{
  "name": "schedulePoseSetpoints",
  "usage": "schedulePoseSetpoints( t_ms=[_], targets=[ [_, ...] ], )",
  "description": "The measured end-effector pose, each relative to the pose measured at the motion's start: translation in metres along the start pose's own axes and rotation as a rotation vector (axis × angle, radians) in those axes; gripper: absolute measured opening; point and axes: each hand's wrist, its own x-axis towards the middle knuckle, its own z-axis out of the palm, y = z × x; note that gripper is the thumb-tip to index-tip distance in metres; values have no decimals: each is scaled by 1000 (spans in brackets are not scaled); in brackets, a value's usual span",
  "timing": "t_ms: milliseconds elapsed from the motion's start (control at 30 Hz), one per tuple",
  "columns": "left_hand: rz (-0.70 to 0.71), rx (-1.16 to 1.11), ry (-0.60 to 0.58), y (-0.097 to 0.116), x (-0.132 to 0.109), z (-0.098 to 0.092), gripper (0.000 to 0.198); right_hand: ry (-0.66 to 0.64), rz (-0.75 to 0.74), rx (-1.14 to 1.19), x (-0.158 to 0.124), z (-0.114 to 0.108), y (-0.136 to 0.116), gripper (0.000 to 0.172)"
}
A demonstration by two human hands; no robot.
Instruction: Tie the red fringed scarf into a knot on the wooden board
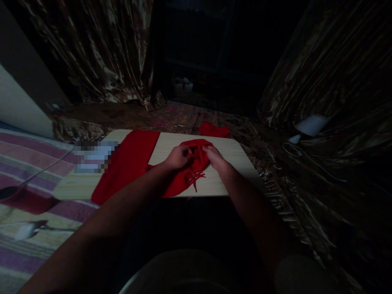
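Observation:
A red fringed scarf [128, 163] lies across a light wooden low table [235, 163], its wide part flat at the left and its other end bunched up toward the middle. My left hand [179, 157] has its fingers curled on the left side of the bunched part. On the opposite side, my right hand [214, 156] pinches the same bunch between thumb and fingers. Thin red tassels [195, 177] hang loose just below my hands on the table top. Dim light hides the exact folds between the fingers.
Beyond the table's far edge lies another red cloth [214, 130]. A blurred-out item [94, 156] sits on the table's left. On the striped cover at left are a red container [27, 200] and a white object [26, 230]. A white lamp [310, 124] with a cord stands right.

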Motion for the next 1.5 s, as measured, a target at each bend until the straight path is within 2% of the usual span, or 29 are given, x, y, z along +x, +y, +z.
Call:
schedulePoseSetpoints(
  t_ms=[67, 133, 167, 233, 300, 367, 467, 533, 633, 733, 800, 867, 933, 1000, 1067, 1200, 1300, 1500],
  targets=[
    [-196, -278, 94, 3, 1, -5, 18, -6, 73, 89, -1, 0, -2, 21],
    [-315, -441, 66, 8, 2, -12, 29, -3, 105, 149, -3, 0, -4, 20],
    [-344, -450, 16, 10, 2, -16, 39, 1, 109, 164, -4, 1, -5, 19],
    [-361, -325, -45, 13, 1, -22, 57, -5, 110, 182, -6, 1, -6, 18],
    [-309, -53, -26, 16, 0, -22, 62, -27, 112, 182, -7, 1, -7, 19],
    [-195, 280, -21, 17, -3, -16, 52, -35, 124, 165, -8, -1, -6, 23],
    [-79, 665, -144, 14, -7, 0, 57, 19, 131, 112, -9, -5, -5, 34],
    [-58, 784, -195, 10, -8, 10, 63, 78, 121, 5, -9, -8, -7, 36],
    [12, 845, -208, 6, -8, 20, 52, 128, 35, -365, -6, -13, -20, 28],
    [101, 868, -249, 3, -8, 22, 39, 73, -217, -741, 0, -10, -40, 23],
    [130, 857, -269, 4, -8, 21, 35, -5, -398, -925, 5, -4, -52, 30],
    [143, 826, -269, 5, -10, 19, 33, -98, -516, -1095, 11, 5, -60, 41],
    [148, 798, -261, 6, -13, 18, 31, -219, -552, -1238, 17, 15, -64, 57],
    [158, 784, -257, 7, -15, 17, 29, -342, -520, -1328, 25, 24, -64, 66],
    [177, 783, -256, 8, -17, 16, 28, -428, -487, -1357, 33, 33, -63, 63],
    [251, 806, -284, 9, -20, 12, 27, -510, -498, -1389, 44, 53, -65, 40],
    [290, 816, -303, 10, -21, 8, 27, -489, -513, -1470, 45, 69, -70, 30],
    [305, 821, -319, 12, -20, 1, 23, -184, -556, -1512, 62, 83, -83, 39]
  ],
)
